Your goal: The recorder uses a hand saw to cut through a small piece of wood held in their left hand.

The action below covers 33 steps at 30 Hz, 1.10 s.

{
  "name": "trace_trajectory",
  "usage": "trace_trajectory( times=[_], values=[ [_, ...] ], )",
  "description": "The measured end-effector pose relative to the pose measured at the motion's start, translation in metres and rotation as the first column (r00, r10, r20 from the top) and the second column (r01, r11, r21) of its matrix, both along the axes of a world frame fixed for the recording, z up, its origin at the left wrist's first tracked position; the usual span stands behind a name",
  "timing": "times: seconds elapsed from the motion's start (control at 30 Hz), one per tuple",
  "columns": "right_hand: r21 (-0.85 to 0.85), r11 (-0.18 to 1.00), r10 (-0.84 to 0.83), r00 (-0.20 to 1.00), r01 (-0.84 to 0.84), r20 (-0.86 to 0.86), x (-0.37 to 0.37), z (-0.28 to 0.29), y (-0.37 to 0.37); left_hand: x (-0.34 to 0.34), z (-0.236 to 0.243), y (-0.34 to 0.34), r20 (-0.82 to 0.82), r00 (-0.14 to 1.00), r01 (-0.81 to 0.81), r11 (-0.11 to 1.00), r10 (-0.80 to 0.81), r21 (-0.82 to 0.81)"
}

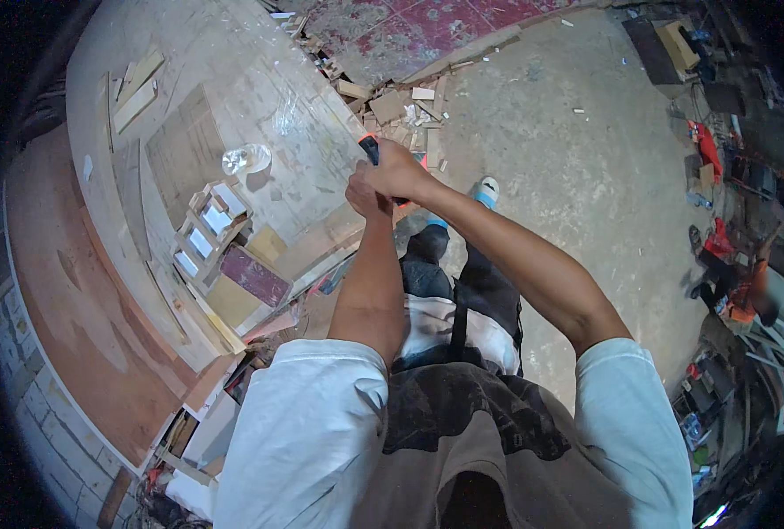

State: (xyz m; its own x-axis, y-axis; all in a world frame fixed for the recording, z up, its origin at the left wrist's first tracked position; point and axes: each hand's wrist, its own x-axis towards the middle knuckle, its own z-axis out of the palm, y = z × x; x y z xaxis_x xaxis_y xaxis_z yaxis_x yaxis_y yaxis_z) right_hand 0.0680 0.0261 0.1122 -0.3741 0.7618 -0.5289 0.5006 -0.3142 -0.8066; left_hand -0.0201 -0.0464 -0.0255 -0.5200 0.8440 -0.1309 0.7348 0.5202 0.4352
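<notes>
My right hand is closed around a black tool with orange ends. Its black end pokes out above the fingers, and the exact kind of tool cannot be made out. Pressed up against it is my left hand, fingers curled in; what they grip is hidden. Both hands are over the near-right edge of a pale, worn wooden worktable. A clear plastic cup or bag and a small wooden frame with white panels lie on the tabletop left of my hands.
A dark red block and loose wood strips lie on the table. Wood offcuts are heaped on the floor beyond it. A brown board stands far left. At right, a person in orange is among clutter.
</notes>
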Motion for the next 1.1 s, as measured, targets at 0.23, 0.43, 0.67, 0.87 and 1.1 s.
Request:
trace_trajectory(
  times=[0.23, 0.43, 0.67, 0.87, 1.1],
  values=[
    [-0.026, 0.996, 0.078, 0.980, -0.084, -0.183, 0.020, 0.106, -0.019, -0.027, -0.047, -0.019, 0.243, 0.961, -0.210, 0.926, 0.135, 0.315],
    [-0.224, 0.974, -0.007, 0.975, -0.044, -0.220, 0.027, 0.153, 0.001, -0.037, -0.033, -0.009, -0.041, 0.985, -0.167, 0.984, 0.165, -0.063],
    [-0.270, 0.963, -0.052, 0.993, 0.021, -0.107, 0.012, 0.035, 0.051, 0.021, 0.044, 0.017, -0.003, 0.998, -0.059, 0.994, 0.059, -0.096],
    [-0.118, 0.993, 0.009, 0.997, -0.018, -0.077, 0.010, 0.056, 0.017, -0.005, -0.016, -0.019, 0.286, 0.947, -0.002, 0.888, -0.146, 0.460],
    [-0.208, 0.977, 0.003, 0.979, -0.046, -0.204, 0.027, 0.107, 0.016, -0.004, 0.016, -0.004, 0.245, 0.966, -0.142, 0.959, 0.080, 0.246]
  ],
)
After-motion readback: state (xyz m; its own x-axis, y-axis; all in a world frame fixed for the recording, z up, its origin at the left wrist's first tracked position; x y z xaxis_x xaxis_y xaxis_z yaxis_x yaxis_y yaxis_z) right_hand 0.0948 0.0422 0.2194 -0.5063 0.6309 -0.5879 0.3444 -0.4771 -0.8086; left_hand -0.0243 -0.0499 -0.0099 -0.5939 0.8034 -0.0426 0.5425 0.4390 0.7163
